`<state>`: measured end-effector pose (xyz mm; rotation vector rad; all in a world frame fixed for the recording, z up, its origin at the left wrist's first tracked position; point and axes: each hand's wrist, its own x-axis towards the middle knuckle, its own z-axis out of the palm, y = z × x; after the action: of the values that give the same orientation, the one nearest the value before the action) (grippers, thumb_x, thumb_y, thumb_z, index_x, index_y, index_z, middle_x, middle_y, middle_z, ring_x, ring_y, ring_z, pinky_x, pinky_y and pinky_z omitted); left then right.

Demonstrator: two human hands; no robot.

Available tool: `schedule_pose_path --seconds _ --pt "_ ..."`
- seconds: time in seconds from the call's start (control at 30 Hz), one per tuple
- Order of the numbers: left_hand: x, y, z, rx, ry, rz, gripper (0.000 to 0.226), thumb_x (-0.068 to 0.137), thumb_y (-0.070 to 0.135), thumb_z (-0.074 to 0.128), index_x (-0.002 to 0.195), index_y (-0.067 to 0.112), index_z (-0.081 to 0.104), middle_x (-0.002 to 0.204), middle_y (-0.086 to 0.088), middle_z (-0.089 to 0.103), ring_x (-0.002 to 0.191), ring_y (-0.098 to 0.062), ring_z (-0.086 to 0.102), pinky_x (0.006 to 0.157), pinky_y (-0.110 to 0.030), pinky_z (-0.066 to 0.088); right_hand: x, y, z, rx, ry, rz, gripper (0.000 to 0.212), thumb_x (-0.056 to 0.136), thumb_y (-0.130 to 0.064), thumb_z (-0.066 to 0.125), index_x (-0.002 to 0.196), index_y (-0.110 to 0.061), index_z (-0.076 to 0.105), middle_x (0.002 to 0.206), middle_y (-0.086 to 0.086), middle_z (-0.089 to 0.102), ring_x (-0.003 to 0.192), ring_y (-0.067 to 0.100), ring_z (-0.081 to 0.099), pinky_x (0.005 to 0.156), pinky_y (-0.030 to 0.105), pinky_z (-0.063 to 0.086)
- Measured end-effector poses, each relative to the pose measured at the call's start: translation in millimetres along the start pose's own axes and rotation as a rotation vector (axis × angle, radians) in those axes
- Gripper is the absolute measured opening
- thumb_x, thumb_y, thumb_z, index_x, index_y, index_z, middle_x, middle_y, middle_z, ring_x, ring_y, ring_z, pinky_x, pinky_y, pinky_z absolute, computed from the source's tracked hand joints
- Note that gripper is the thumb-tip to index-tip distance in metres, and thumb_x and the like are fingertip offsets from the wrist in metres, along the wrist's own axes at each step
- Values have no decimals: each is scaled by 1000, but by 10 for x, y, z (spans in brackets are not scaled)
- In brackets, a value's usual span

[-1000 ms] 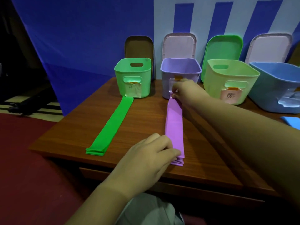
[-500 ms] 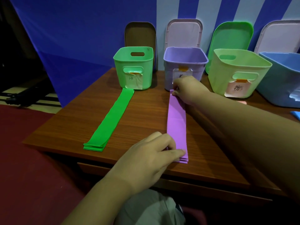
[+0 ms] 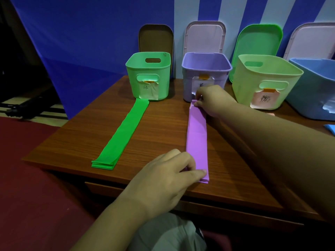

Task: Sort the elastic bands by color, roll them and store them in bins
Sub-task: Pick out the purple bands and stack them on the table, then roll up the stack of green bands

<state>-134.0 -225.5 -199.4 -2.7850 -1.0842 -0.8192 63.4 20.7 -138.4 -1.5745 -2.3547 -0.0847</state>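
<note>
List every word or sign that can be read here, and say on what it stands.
"绿" (handwritten, likely): paper label on the green bin.
"粉" (handwritten, likely): pink label on the pale green bin.
Unreadable: white label on the purple bin, one handwritten character, mostly hidden by the right hand.
Unreadable: crumpled label on the blue bin, cut by the frame edge.

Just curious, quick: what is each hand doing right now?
Left hand: pinching the near end of the purple band.
Right hand: pinching its far end.
</note>
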Motion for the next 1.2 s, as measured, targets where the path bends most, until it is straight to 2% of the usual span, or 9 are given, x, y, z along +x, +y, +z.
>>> schedule_pose_path --seconds 0.3,0.47,0.57,0.63,0.73,0.8,0.9,1.07,1.2 --pt "6 47 -36 51 -17 23 33 106 24 60 138 25 67 115 4 56 100 -20 53 79 -39 51 -35 -58 72 -6 -41 22 25 103 -31 71 121 -15 69 123 12 64 107 31 62 87 38 50" --pt "41 5 -294 142 -116 47 53 105 32 58 156 37 45 122 12 58 104 -15 56 85 -36 53 -56 -132 41 -60 -34 49 30 102 -31 69 127 -16 64 127 11 62 105 29 62 86 40 54" --pt "104 -247 -722 85 -78 20 40 105 38 59 145 36 58 125 16 62 109 -10 62 91 -34 54 -33 -274 -7 -62 31 43 30 100 -31 65 123 -13 61 125 12 61 109 35 64 87 45 57" --pt "178 -580 -1046 25 -76 -103 25 105 39 61 128 36 71 115 20 68 106 1 64 90 -27 53 0 -442 -42 -32 33 2 22 98 -31 62 109 -13 65 112 12 60 106 36 63 88 46 57" --pt "339 -1248 -1299 -10 -152 -495 13 102 43 65 108 41 77 95 26 74 90 11 65 80 -23 52 64 -740 -15 38 -31 -31 20 98 -30 61 97 -14 72 101 11 67 99 34 67 85 41 57" --pt "445 -1717 -1271 42 -213 -684 12 101 44 66 104 39 76 92 20 75 85 5 67 82 -31 58 115 -944 42 110 -84 -21 25 99 -30 60 102 -12 78 102 11 74 99 32 69 84 39 57" --pt "571 -2320 -1024 88 -249 -853 18 101 45 65 111 34 76 111 9 73 102 -11 65 89 -34 55 244 -1187 183 208 -136 11 28 100 -30 60 108 -13 81 108 12 78 105 31 70 90 37 57" --pt "633 -2735 -627 -25 -118 -932 48 99 52 66 137 23 71 125 1 72 113 -20 65 96 -33 51 522 -1378 448 319 -201 143 36 97 -42 63 93 -12 83 96 11 78 96 31 71 87 39 61" --pt "617 -2841 -547 -32 -139 -868 48 96 62 64 131 31 75 110 7 72 102 -14 66 97 -39 57 639 -1408 579 324 -179 208 42 90 -53 61 85 -16 81 84 5 76 87 27 71 81 39 62"
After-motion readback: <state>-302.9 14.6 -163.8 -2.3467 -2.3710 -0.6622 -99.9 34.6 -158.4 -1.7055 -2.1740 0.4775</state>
